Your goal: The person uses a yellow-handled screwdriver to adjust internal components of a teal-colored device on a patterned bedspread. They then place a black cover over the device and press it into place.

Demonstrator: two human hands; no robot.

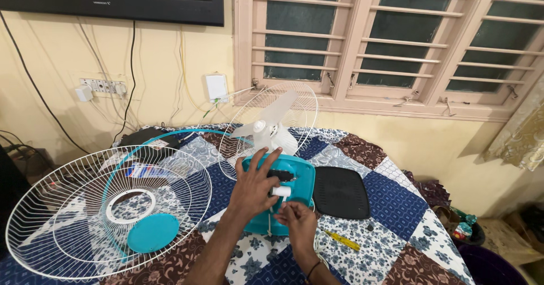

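Far left: a detached front guard [107,211], white wire with a teal centre disc [152,233], is laid flat on the patchwork cloth [391,203]. It is judged light and springy, with thin wires that bend easily; a hold at the outer ring would be safer than at single wires.

Centre: the teal motor housing [294,174] of the fan is laid on the cloth, with the rear guard [300,106] and the pale blades [272,123] seen behind it, pointing toward the window. The left hand [252,186] is spread flat on the housing, fingers extended; it presses down and is not closed round anything. The right hand [297,220] is placed just below, its fingertips pinched at a small white knob [280,191] or a cord under it; which of the two is gripped cannot be told.

Handling judgement: the housing is rigid plastic, smooth and probably weighted by the motor, so it is best held by the body. The blades are thin and would flex or crack under load.

Right: a black cover panel [340,191] is laid beside the housing, close to it. A yellow screwdriver [341,240] is seen just below it.
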